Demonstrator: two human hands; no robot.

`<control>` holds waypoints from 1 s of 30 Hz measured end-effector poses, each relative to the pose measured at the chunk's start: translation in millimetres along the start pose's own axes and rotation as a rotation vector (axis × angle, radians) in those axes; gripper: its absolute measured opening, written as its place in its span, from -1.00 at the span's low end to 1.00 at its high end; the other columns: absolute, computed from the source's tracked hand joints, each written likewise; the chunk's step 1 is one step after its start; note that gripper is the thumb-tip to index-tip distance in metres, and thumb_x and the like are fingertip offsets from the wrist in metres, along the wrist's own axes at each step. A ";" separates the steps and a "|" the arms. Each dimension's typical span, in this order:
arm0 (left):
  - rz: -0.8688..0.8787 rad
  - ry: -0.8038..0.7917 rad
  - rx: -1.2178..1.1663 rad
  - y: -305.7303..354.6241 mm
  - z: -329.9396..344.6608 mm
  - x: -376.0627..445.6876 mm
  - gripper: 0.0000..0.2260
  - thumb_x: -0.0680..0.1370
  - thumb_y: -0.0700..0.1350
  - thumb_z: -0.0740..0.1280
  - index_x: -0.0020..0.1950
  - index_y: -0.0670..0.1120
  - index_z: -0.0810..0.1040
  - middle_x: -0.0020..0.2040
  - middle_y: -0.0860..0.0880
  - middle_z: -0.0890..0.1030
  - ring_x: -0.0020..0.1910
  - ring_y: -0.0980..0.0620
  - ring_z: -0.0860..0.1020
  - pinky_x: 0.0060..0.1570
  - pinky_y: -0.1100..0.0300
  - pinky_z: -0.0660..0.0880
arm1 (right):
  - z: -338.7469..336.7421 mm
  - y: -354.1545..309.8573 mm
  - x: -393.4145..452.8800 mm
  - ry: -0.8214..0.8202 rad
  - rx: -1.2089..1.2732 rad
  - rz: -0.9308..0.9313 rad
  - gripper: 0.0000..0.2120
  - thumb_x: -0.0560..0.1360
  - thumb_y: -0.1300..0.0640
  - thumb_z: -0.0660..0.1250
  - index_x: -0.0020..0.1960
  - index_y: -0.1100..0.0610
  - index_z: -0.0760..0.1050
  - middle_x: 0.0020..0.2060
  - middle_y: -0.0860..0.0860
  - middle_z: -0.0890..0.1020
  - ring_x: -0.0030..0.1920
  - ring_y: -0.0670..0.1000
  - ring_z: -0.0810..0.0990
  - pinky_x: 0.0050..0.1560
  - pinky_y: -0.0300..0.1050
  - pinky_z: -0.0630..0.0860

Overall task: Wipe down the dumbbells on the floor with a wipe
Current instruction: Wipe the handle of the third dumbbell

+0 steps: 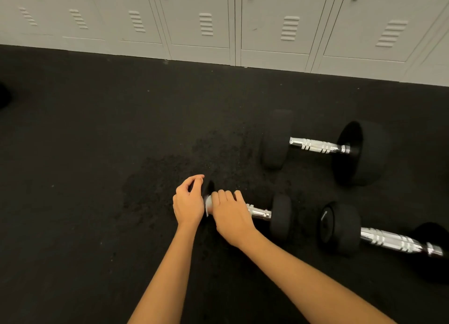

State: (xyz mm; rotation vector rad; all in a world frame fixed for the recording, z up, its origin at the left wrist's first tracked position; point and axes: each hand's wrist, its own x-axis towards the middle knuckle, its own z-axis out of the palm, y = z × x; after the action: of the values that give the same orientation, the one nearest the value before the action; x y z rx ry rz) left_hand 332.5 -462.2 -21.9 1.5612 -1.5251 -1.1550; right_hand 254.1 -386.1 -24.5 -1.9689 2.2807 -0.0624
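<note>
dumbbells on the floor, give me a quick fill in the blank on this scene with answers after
1. There are ____ dumbbells on the black floor.
2. The right hand wraps a white ____ around the handle of the small dumbbell.
3. The left hand holds that dumbbell's ____ end.
4. Behind the far dumbbell and the near right dumbbell stands a row of pale ____.

Missing words: three; wipe; left; lockers

The wipe [208, 205] mostly hides under the right hand [232, 216]; the nearest dumbbell [379, 238] runs off the right edge.
</note>
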 end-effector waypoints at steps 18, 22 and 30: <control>0.010 -0.020 0.029 2.1 -1.8 -0.6 -0.77 0.61 -0.01 0.20 0.14 0.03 0.62 0.07 0.09 0.62 0.07 0.11 0.55 0.14 0.05 0.48 | 14.9 23.6 -32.2 0.214 -0.464 -0.325 -0.39 0.53 0.18 0.31 0.46 0.35 0.13 0.40 0.28 0.38 0.43 0.23 0.34 0.44 0.13 0.06; 0.017 -0.025 0.039 2.0 -2.1 -0.1 -0.77 0.61 -0.01 0.20 0.14 0.02 0.62 0.04 0.12 0.62 0.06 0.11 0.55 0.14 0.04 0.48 | 14.8 25.9 -32.3 0.205 -0.437 -0.351 -0.40 0.55 0.19 0.27 0.47 0.32 0.09 0.44 0.27 0.31 0.45 0.23 0.29 0.43 0.12 0.03; 0.035 -0.046 0.019 1.6 -3.6 -1.4 -0.77 0.61 -0.02 0.21 0.15 0.01 0.62 0.04 0.14 0.59 0.10 0.12 0.52 0.15 0.11 0.45 | 6.7 32.0 -39.8 0.197 -0.545 -0.484 -0.48 0.59 0.19 0.22 0.48 0.30 0.16 0.47 0.26 0.24 0.48 0.24 0.20 0.42 0.13 -0.04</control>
State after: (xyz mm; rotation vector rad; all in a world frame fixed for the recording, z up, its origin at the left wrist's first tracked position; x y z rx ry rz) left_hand 335.3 -461.4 -18.8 1.5242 -1.5921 -1.1675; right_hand 229.1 -341.7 -32.0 -2.8739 2.0113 0.3736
